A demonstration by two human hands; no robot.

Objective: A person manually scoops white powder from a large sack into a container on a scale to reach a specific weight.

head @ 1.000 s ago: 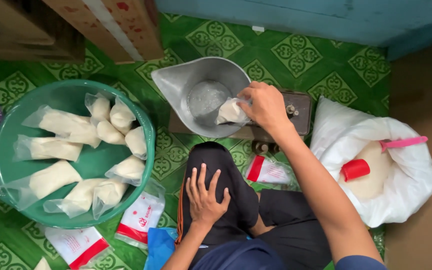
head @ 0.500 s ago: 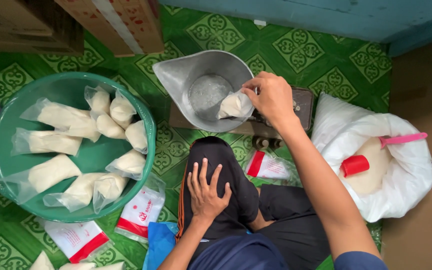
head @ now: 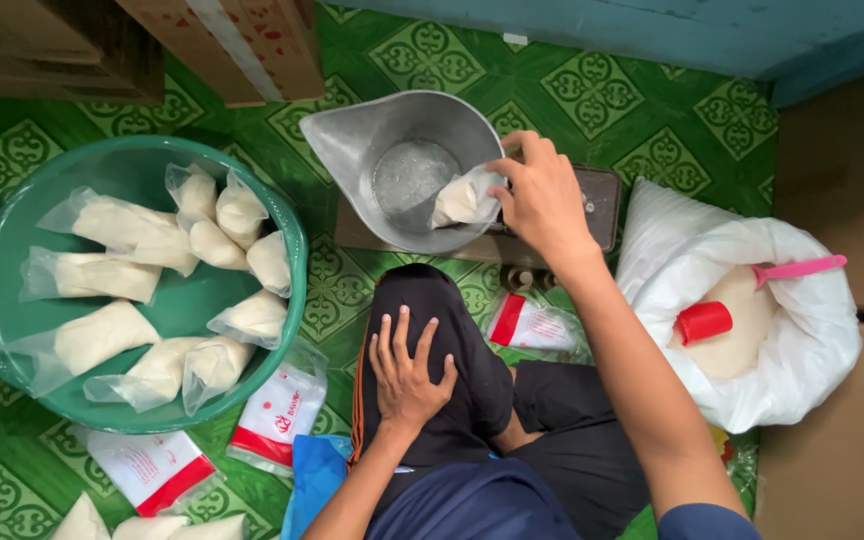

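here the right hand [head: 542,195] pinches a filled bag [head: 464,198]; left hand [head: 407,365] lies spread on knee [head: 432,310].

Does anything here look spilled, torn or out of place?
Nothing looks spilled or torn. The right hand holds a small filled bag inside the metal pan; the left hand rests on the knee.

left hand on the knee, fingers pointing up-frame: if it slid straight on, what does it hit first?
Likely the metal scale pan. The left hand lies flat on the knee, fingers toward the pan; only bare green floor seems between, though depth is unclear from above.
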